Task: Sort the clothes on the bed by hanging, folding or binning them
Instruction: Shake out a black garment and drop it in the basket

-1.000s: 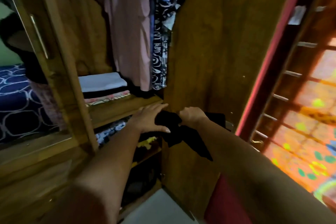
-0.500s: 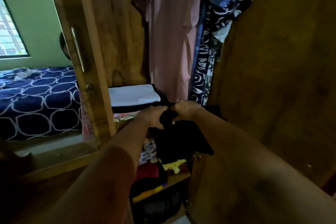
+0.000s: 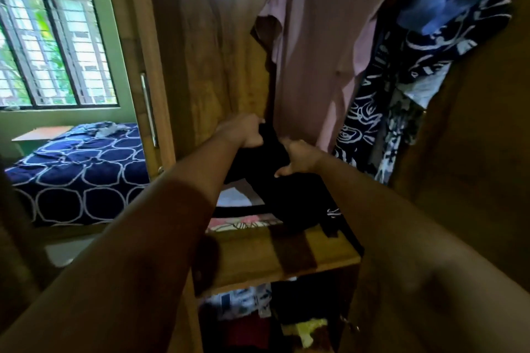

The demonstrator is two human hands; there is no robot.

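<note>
I hold a black garment with both hands inside an open wooden wardrobe. My left hand grips its upper left edge and my right hand grips it just to the right. The garment hangs down over a stack of folded clothes on the wooden shelf. Behind my hands hang a pink shirt and a navy patterned garment. The bed with its navy circle-print cover lies at the left, with a small heap of clothes on its far end.
The wardrobe's left door with a metal handle stands open between me and the bed. The right door is close on my right. A lower shelf holds several crumpled clothes. A barred window is on the green wall.
My hands have carried the black garment up and inward, from below the shelf's edge to above the folded stack. My view has turned left, so the bed and window show.
</note>
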